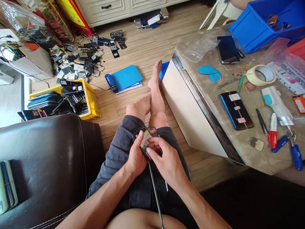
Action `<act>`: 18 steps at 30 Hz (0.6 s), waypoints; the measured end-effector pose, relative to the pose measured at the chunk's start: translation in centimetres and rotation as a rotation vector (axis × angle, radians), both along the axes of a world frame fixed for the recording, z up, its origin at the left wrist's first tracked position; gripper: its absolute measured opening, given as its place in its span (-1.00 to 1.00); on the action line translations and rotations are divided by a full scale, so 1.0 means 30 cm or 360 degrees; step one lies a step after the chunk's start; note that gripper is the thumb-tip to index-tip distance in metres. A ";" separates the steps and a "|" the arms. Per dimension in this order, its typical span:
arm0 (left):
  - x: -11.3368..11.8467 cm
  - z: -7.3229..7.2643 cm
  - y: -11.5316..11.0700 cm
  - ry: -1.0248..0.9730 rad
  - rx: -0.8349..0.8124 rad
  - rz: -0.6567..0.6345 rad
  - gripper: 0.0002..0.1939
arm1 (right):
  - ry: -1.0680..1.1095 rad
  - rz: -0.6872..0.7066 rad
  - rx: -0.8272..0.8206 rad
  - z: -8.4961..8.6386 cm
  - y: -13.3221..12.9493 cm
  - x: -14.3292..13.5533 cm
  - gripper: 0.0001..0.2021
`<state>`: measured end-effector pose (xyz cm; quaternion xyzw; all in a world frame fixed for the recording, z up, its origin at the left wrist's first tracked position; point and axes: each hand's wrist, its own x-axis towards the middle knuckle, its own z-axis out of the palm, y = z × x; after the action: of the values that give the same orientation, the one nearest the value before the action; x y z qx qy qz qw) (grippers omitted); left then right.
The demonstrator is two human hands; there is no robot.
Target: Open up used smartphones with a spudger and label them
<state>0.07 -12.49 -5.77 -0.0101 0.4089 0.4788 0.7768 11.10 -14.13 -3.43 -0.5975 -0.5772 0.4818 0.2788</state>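
An opened phone (145, 137) with its inner parts showing lies above my lap. My left hand (137, 156) is wrapped round its near-left side, the thumb along the edge. The fingers of my right hand (164, 156) are bent over the phone's right part, thumb and fingertips close together at a small green part; whatever is between them is too small to tell. Behind the phone a dark piece with a rounded opening (152, 130) sticks out. A long thin metal rod (155, 190) extends from below the phone toward my belly.
At the right, a table (207, 95) bears a phone (236, 110), tweezers, a red marker (273, 130), tape (260, 75) and a blue bin (247, 31). At the left are a yellow crate of phones (92, 101), a parts heap (81, 58) and a dark leather seat (52, 152).
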 end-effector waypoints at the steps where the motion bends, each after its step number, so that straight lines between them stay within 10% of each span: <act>1: 0.001 0.003 0.000 -0.0010 -0.0011 -0.0004 -0.51 | -0.0072 0.0018 -0.0010 0.007 0.006 0.001 -0.83; 11: 0.001 -0.011 -0.001 0.0118 0.0097 -0.0020 -0.52 | -0.0577 0.0522 0.0021 0.044 0.066 0.009 -0.95; 18: 0.002 -0.006 -0.001 0.0140 0.0021 -0.0163 -0.45 | -0.0226 0.0819 0.0450 -0.011 0.105 0.052 -0.70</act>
<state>0.13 -12.53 -5.95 0.0370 0.4393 0.4411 0.7817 12.65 -10.99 -3.77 -0.4192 -0.7889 0.4086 0.1869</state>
